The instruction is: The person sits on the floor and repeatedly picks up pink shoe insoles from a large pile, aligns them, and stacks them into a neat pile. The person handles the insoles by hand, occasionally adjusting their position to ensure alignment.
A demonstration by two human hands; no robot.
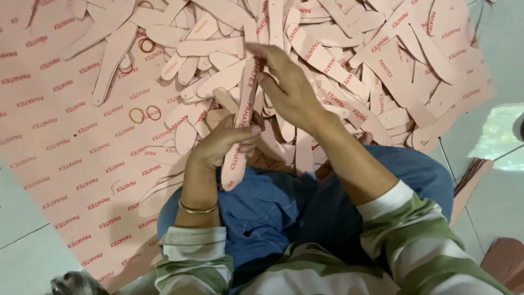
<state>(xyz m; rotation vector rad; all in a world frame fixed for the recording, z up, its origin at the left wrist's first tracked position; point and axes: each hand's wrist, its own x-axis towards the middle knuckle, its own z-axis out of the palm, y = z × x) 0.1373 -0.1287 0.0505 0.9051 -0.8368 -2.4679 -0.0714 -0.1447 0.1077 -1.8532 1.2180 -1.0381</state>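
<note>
The left hand (224, 143) clamps the near end of a pink insole-shaped cutout (242, 117); the right hand (289, 90) pinches its far end, other fingers spread.

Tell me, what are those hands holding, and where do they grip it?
A stack of pink insole cutouts: the left hand grips its lower middle, the right hand pinches the top end.
</note>
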